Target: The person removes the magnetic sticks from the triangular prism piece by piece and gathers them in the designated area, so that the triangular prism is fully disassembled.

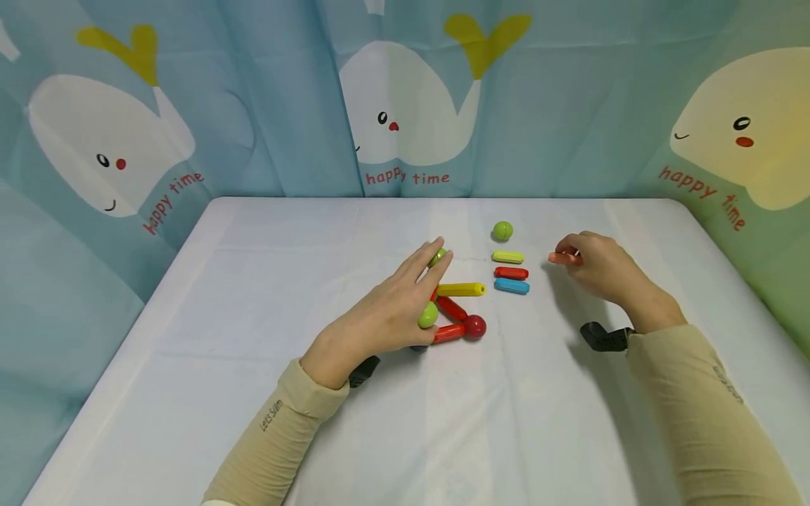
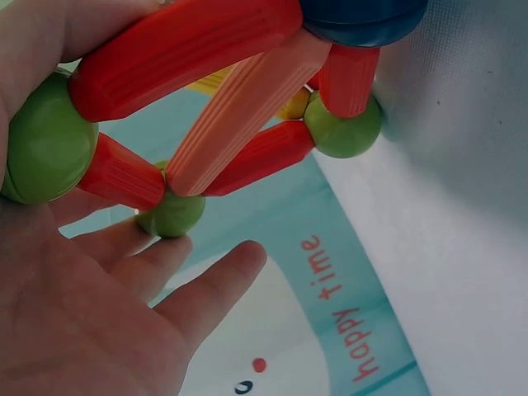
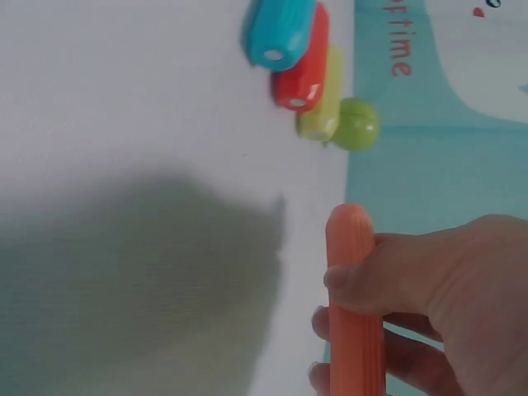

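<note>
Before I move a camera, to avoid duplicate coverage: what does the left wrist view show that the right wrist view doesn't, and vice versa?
Left wrist only: left hand touching a joined frame of ridged red rods, green balls and a dark blue ball.

Right wrist only: right hand pinching a ridged orange rod; loose blue rod, red rod, lime rod, round lime ball.

Both: teal printed fabric curtain, white tabletop.

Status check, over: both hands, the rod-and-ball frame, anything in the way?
Right hand pinching raised orange rod. Left hand touching frame, fingers extended. Three loose rods and loose green ball between hands, possibly in the way.
</note>
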`<state>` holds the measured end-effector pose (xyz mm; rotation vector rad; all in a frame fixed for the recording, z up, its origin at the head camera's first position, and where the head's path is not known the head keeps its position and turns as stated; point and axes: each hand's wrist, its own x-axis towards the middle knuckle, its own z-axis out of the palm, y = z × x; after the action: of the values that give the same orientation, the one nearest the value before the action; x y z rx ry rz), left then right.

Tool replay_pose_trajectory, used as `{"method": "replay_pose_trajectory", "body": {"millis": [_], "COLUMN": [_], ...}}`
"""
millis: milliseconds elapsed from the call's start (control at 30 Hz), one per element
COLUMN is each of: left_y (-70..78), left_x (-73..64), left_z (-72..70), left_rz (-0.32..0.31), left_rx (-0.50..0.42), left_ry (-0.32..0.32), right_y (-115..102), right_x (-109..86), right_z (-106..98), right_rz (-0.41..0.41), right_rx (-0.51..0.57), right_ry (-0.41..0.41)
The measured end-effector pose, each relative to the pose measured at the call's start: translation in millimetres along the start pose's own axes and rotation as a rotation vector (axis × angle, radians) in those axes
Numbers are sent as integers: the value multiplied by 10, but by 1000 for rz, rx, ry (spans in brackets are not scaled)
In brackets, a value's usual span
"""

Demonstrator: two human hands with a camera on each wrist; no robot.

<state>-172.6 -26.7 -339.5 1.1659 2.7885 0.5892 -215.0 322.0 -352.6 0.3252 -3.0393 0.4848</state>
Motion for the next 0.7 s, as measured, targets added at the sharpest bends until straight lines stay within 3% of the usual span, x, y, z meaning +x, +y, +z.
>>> {"method": "replay_pose_trajectory", "body": {"millis": [333, 700], "left_y": [-1, 2], "left_x": [0, 6], "left_z": [8, 4], "left_rz": [-12, -11], "left_rx": [-8, 0], "left_ry": [-9, -15], "right_y": [43, 64], "right_x": [149, 309], "right_z": [76, 219], "right_rz": [31, 28], "right_rx": [17, 14], "right_ry": [-117, -133]}}
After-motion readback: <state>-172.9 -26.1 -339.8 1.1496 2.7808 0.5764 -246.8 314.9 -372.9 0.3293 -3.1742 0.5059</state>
